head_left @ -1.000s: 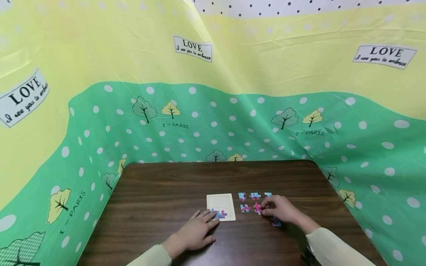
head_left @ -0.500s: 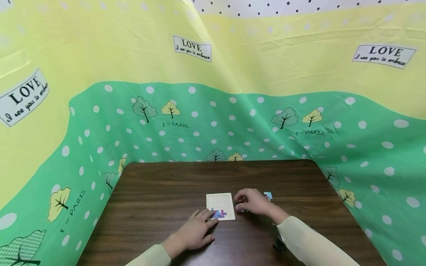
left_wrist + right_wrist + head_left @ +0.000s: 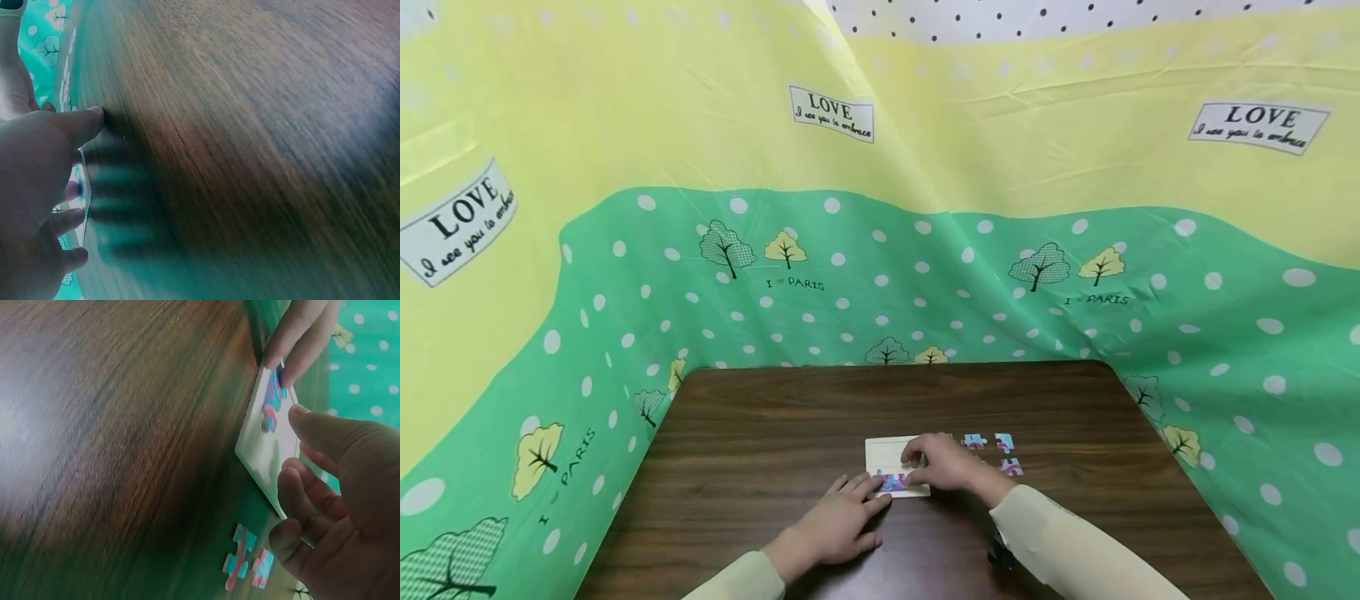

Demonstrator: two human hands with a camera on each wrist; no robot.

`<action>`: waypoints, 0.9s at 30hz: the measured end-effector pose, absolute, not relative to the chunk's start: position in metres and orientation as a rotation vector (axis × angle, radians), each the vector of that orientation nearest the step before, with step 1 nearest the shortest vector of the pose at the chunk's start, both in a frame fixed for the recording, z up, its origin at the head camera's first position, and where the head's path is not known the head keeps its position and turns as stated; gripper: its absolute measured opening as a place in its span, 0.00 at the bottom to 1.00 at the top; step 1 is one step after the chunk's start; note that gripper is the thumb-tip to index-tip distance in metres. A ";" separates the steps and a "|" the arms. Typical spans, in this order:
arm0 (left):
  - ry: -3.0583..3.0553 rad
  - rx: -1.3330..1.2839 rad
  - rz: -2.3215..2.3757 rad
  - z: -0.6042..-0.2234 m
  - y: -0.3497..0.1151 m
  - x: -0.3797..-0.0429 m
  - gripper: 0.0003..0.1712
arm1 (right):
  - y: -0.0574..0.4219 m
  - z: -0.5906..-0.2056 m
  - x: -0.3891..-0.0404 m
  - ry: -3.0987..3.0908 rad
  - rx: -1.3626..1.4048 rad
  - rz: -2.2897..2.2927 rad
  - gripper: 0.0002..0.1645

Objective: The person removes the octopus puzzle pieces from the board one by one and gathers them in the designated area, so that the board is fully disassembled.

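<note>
A pale square puzzle tray [image 3: 887,446] lies on the table, with joined blue, purple and pink jigsaw pieces [image 3: 892,482] along its near edge. My left hand [image 3: 838,521] lies flat at the tray's near left corner, its fingertips resting on the rim and the left end of those pieces. Over the tray's right side, my right hand [image 3: 946,462] has thumb and forefinger brought together beside the pieces' right end. It appears to pinch a puzzle piece, which its fingers almost wholly hide. In the right wrist view its other fingers [image 3: 290,487] curl loosely.
Several loose jigsaw pieces, among them a blue and pink one [image 3: 975,441], lie right of the tray, partly behind my right hand. The brown wooden table [image 3: 760,417] ends at a green and yellow patterned curtain [image 3: 820,325].
My right hand has moved left from the loose pieces onto the tray, uncovering pieces at the right. My left hand has stayed in place.
</note>
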State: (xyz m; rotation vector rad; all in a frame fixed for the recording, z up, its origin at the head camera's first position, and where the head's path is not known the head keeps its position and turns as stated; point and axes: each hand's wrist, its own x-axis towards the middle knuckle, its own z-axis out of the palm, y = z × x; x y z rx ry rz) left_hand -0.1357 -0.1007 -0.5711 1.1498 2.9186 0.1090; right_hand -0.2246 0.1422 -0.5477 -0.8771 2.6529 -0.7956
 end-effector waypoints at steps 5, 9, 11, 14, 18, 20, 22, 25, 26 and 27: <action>2.927 1.148 0.108 -0.570 -0.100 -0.134 0.36 | 0.136 -0.555 -0.226 2.669 -0.895 -0.772 0.14; 2.922 1.150 0.114 -0.568 -0.100 -0.133 0.37 | 0.134 -0.557 -0.225 2.669 -0.929 -0.753 0.12; 2.917 1.144 0.111 -0.567 -0.100 -0.133 0.37 | 0.133 -0.557 -0.224 2.670 -0.937 -0.740 0.11; 2.909 1.129 0.106 -0.567 -0.100 -0.133 0.37 | 0.131 -0.556 -0.223 2.674 -0.949 -0.730 0.11; 2.905 1.117 0.105 -0.568 -0.100 -0.132 0.37 | 0.128 -0.556 -0.223 2.684 -0.949 -0.716 0.09; 2.904 1.112 0.102 -0.568 -0.100 -0.132 0.37 | 0.128 -0.557 -0.222 2.688 -0.942 -0.711 0.08; 2.902 1.107 0.098 -0.569 -0.099 -0.132 0.38 | 0.127 -0.557 -0.222 2.691 -0.946 -0.710 0.08; 2.896 1.097 0.099 -0.570 -0.099 -0.132 0.38 | 0.127 -0.558 -0.221 2.698 -0.945 -0.718 0.09; 2.896 1.096 0.099 -0.570 -0.099 -0.133 0.38 | 0.127 -0.558 -0.221 2.699 -0.944 -0.718 0.09; 2.897 1.097 0.101 -0.570 -0.099 -0.133 0.38 | 0.127 -0.558 -0.220 2.699 -0.941 -0.718 0.10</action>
